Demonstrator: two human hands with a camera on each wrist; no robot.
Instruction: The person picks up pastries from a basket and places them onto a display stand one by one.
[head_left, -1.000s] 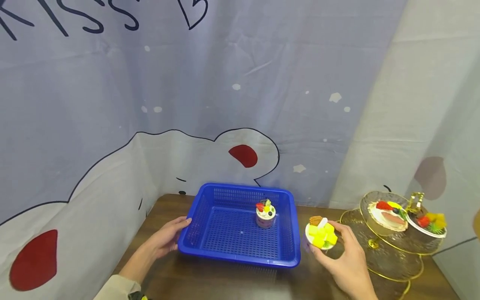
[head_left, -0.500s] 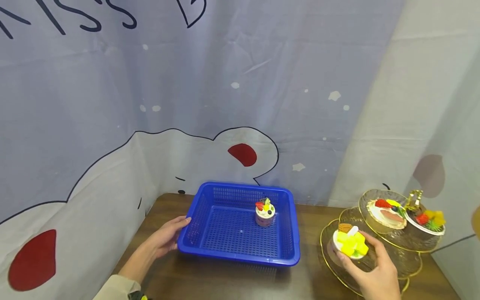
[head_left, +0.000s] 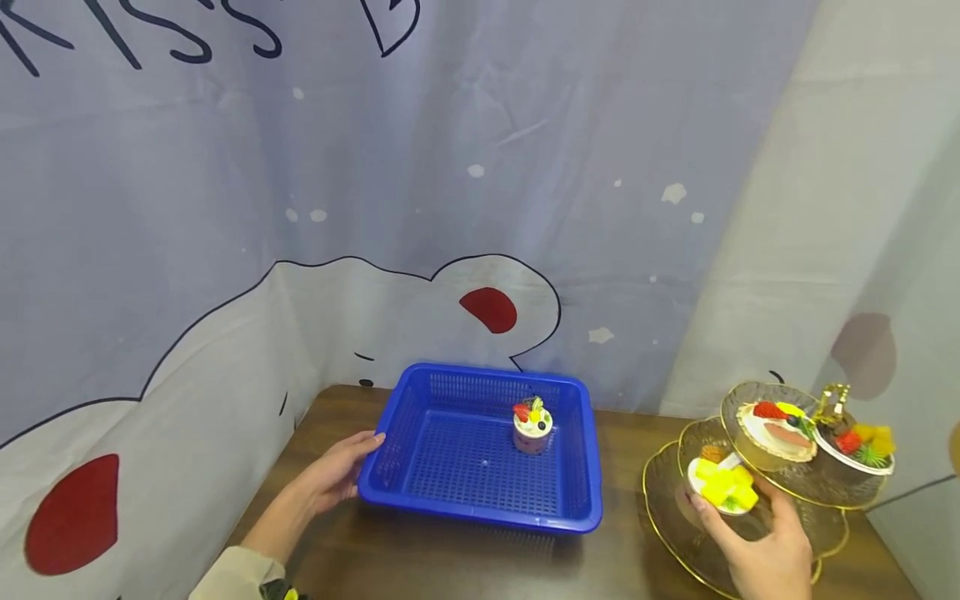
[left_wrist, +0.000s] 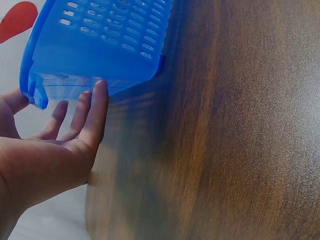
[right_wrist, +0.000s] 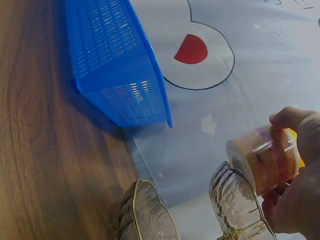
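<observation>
My left hand (head_left: 333, 475) holds the left end of a blue plastic basket (head_left: 480, 523), thumb at the rim and fingers against the outer wall. In the left wrist view, the fingertips (left_wrist: 101, 87) touch the wall below the rim. A small dessert cup (head_left: 532, 429) with strawberry and cream on top stands inside the basket, right of its middle. My right hand (head_left: 765, 533) grips a second dessert cup (head_left: 723, 486) topped with yellow fruit cubes, between thumb and fingers. It is at the tiered glass stand (head_left: 675, 542); the right wrist view shows the cup's base at a gold-rimmed tier (right_wrist: 235, 200).
The stand's top tier holds a fruit tart (head_left: 776, 433) and a fruit-topped bowl (head_left: 855, 450), close above my right hand. A gold handle (head_left: 831, 404) rises there. Basket and stand are on a brown wooden table (head_left: 450, 567), with a printed curtain (head_left: 525, 208) behind.
My right hand has carried the yellow-topped cup rightward from beside the basket to the lower tiers of the stand. My left hand and the basket have stayed in place.
</observation>
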